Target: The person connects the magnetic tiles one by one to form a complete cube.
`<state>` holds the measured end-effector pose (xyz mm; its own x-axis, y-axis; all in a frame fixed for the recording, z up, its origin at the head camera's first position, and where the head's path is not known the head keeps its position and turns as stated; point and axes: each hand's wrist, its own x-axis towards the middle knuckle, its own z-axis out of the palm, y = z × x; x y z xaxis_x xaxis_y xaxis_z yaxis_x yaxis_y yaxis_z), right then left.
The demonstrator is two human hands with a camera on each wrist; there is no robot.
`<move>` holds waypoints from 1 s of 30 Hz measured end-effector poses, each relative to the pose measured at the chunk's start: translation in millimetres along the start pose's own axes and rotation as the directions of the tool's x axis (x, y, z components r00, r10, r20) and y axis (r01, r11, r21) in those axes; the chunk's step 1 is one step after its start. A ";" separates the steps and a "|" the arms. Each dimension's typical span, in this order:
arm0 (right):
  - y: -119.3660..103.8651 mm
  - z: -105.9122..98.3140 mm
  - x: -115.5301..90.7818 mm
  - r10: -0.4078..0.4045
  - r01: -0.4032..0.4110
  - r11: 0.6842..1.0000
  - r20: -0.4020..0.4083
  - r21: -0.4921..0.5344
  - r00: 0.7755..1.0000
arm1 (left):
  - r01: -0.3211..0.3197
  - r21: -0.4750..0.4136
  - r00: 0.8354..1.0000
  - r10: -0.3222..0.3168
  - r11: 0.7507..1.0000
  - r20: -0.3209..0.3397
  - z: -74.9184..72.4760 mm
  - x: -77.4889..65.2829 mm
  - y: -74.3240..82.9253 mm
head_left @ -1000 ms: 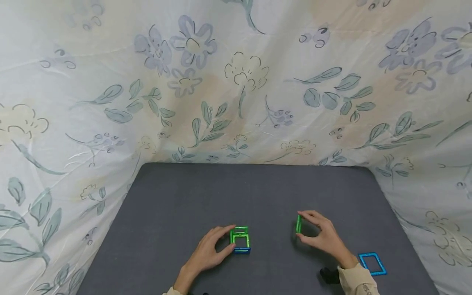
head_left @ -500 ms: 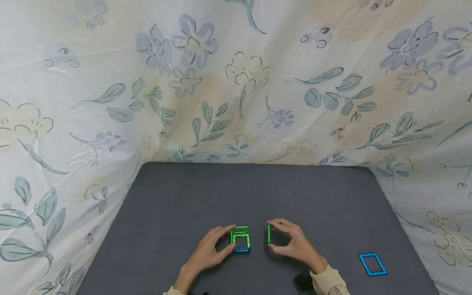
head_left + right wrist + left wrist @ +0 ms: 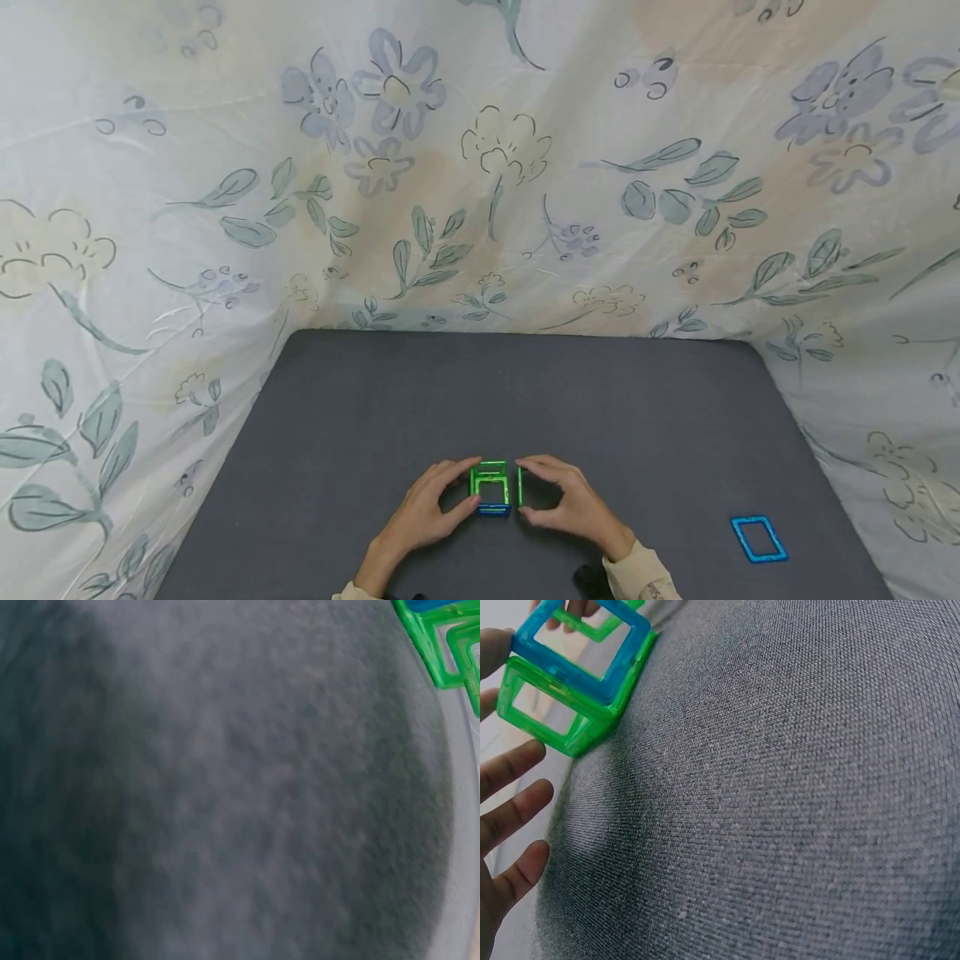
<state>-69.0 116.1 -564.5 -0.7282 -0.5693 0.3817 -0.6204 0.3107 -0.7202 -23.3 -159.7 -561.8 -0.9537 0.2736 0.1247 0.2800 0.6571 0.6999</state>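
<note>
My left hand [image 3: 423, 512] grips a small open box of square magnetic tiles by its left side, thumb at the near corner and index finger at the far one. Its near wall is a blue magnetic tile [image 3: 493, 509], its other visible parts green. In the left wrist view, the thumb meets the blue tile's corner beside a green side tile [image 3: 592, 712], other fingers spread. My right hand [image 3: 570, 500] pinches an upright green magnetic tile [image 3: 520, 487] by its edges, a narrow gap right of the box. In the right wrist view, only tiles at the top corner show, the hand hidden.
A blue square magnetic tile [image 3: 759, 539] lies flat on the right of the dark grey table [image 3: 390, 400]. Floral cloth [image 3: 510, 250] hangs behind the table and along both sides. A black object [image 3: 592, 581] shows by the right cuff.
My right hand has moved left with the green magnetic tile, from well right of the box to right beside it. My left hand and the box have stayed in place.
</note>
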 end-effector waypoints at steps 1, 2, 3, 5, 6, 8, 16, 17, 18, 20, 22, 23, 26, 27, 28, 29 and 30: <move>0.1 1.5 0.3 0.002 -0.002 1.000 0.003 0.005 1.000 | -0.001 -0.002 1.000 0.001 1.000 0.001 -0.1 -0.1 -0.1; 0.4 2.9 0.7 0.002 -0.002 1.000 0.004 0.008 1.000 | -0.001 -0.002 1.000 0.001 1.000 0.001 -0.2 -0.1 -0.2; 1.0 4.2 0.9 0.003 -0.003 1.000 0.005 0.009 1.000 | -0.003 0.000 1.000 0.003 1.000 0.001 -0.3 -0.1 -0.4; 2.0 6.5 1.3 0.001 -0.002 1.000 0.006 0.010 1.000 | -0.007 0.002 1.000 0.007 1.000 0.002 -0.4 0.0 -0.8; 2.2 7.5 1.5 0.005 -0.005 1.000 0.009 0.010 1.000 | -0.009 0.002 1.000 0.009 1.000 0.002 -0.6 0.0 -0.9; 2.3 9.0 2.2 0.014 -0.014 1.000 0.018 0.016 1.000 | -0.012 0.005 1.000 0.012 1.000 0.003 -0.9 0.0 -1.1; -0.5 11.1 4.7 0.053 -0.055 0.998 0.048 0.035 0.997 | -0.010 -0.001 1.000 0.010 1.000 0.017 -3.2 0.4 -0.7; 0.3 11.7 4.4 0.054 -0.056 0.998 0.051 0.034 0.997 | -0.010 -0.006 1.000 0.010 1.000 0.021 -3.5 0.4 -0.7; 1.3 12.4 4.3 0.054 -0.056 0.998 0.054 0.031 0.997 | -0.011 -0.011 1.000 0.011 1.000 0.023 -3.9 0.5 -0.7; 3.6 13.7 3.8 0.056 -0.057 0.998 0.062 0.024 0.997 | -0.013 -0.011 0.999 0.014 1.000 0.031 -4.6 0.6 -0.8; 6.0 15.2 3.5 0.068 -0.069 0.997 0.077 0.018 0.995 | -0.018 -0.010 0.999 0.018 1.000 0.039 -5.0 1.0 -1.2; 7.4 16.0 3.4 0.074 -0.075 0.997 0.087 0.016 0.993 | -0.020 -0.011 0.999 0.020 1.000 0.043 -5.3 1.2 -1.4; 10.5 17.7 4.1 0.102 -0.106 0.994 0.127 0.028 0.987 | -0.023 -0.004 0.998 0.023 1.000 0.054 -5.8 1.6 -1.7; 11.5 18.2 4.5 0.112 -0.118 0.992 0.141 0.036 0.984 | -0.024 -0.004 0.998 0.024 1.000 0.057 -6.0 1.6 -1.8; 12.4 18.5 5.1 0.118 -0.126 0.991 0.153 0.043 0.981 | -0.025 -0.006 0.998 0.026 1.000 0.059 -6.2 1.7 -1.7; 13.0 18.6 5.8 0.125 -0.135 0.990 0.162 0.050 0.979 | -0.026 -0.007 0.998 0.026 1.000 0.061 -6.4 1.7 -1.8; 13.5 18.6 6.7 0.132 -0.144 0.988 0.171 0.059 0.976 | -0.026 -0.008 0.998 0.026 1.000 0.062 -6.6 1.7 -1.9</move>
<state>-76.8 102.3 -582.5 -0.7429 -0.6452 0.1785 -0.4909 0.3438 -0.8005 -26.2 -165.1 -558.3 -0.9373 0.3341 0.0992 0.3039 0.6441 0.7020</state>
